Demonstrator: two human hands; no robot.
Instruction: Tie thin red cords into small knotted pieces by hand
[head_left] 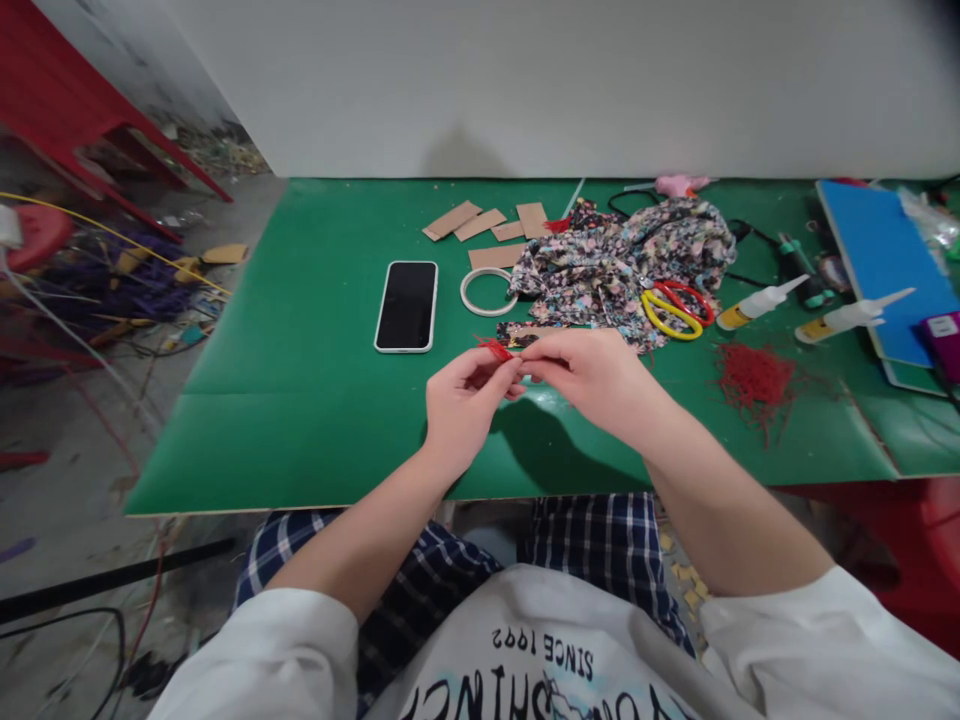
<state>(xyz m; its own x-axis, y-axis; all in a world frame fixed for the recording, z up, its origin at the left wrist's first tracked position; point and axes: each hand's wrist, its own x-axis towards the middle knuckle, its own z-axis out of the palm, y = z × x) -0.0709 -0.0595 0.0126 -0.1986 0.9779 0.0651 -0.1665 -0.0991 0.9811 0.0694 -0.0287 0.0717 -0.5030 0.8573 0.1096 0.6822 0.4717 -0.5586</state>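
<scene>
Just above the green table, my left hand (466, 400) is closed on a small bundle of red threads (495, 348), whose loose ends stick out over the fingers. My right hand (585, 375) meets it fingertip to fingertip, thumb and forefinger pinched; whatever lies between those tips is too small to make out. Right behind the hands is a floral-covered strip (525, 332), partly hidden by them. A heap of floral cloth (615, 260) lies beyond, with red-and-yellow-handled scissors (675, 310) on its right edge. Farther right is a loose pile of red threads (754, 378).
On the green table (300, 420) are a phone (406, 307), a tape roll (466, 295), cardboard pieces (495, 257), two glue bottles (761, 303) (847, 318), a blue folder (892, 270) and a pink glue gun (679, 185). A white panel (525, 90) rises behind.
</scene>
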